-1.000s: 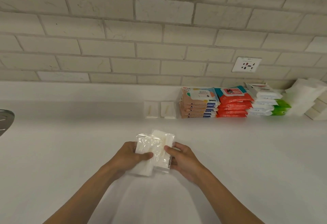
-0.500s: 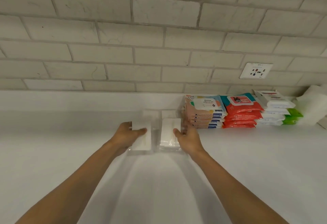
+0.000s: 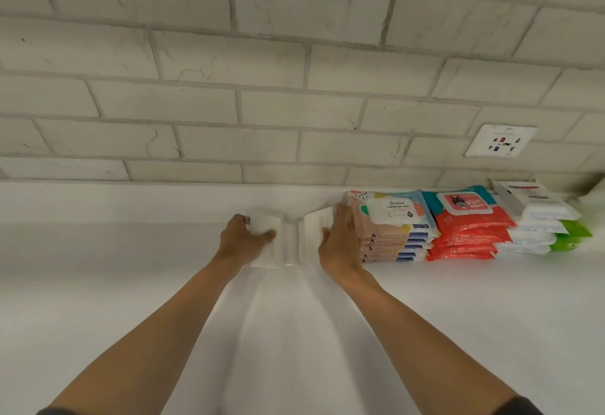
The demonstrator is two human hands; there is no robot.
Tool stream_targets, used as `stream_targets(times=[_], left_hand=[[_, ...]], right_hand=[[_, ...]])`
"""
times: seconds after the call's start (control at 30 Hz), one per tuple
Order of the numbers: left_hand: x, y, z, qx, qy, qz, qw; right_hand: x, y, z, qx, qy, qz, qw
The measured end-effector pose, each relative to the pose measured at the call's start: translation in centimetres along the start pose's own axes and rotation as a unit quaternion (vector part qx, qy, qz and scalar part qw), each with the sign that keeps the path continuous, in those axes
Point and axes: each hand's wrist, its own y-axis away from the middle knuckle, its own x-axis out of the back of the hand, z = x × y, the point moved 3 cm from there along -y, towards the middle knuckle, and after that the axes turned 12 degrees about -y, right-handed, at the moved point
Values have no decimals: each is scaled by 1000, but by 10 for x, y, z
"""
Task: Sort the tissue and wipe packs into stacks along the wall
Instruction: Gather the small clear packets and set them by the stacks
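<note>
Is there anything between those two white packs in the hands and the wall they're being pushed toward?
Nothing visible blocks them. The left hand and right hand each hold a white tissue pack near the backsplash ledge, beside the peach wipe stack.

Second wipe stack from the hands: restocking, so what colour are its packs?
Red-orange packs with a teal top edge, head view.

Each hand [image 3: 242, 237] [image 3: 339, 241] on a white tissue pack [image 3: 263, 226] [image 3: 316, 224]

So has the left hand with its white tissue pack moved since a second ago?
Yes. The left hand carried its white tissue pack away from the person toward the tiled wall, level with the peach wipes stack.
</note>
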Motion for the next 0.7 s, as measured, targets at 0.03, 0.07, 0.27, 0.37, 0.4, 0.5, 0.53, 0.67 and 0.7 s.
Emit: stream_targets(times=[0.03, 0.07, 0.27, 0.37, 0.4, 0.5, 0.53, 0.67, 0.7], left_hand=[[-2, -3, -1, 4, -4, 0, 1000], [-5, -6, -1, 6, -10, 2, 1000], [-16, -12, -8, 0, -70, 7, 998], [-18, -13, -8, -9, -87, 12, 996], [-19, -12, -7, -12, -91, 14, 996], [-21, -8, -4, -18, -98, 10, 995], [-21, -6, -4, -19, -97, 11, 995], [-23, 3, -7, -25, -122, 13, 992], [-24, 6, -8, -30, -129, 10, 991]], right_hand=[[-3, -1, 2, 4, 22, -6, 1000], [-6, -2, 5, 4, 36, -17, 999], [-19, -6, 13, 12, 140, -33, 990], [-22, -7, 14, 10, 184, -24, 983], [-23, -7, 15, 8, 189, -24, 982], [-26, -6, 15, -11, 191, -39, 981], [-27, -6, 16, -19, 192, -43, 980], [-29, -5, 17, -40, 157, -46, 986], [-29, -4, 17, -41, 150, -51, 986]])
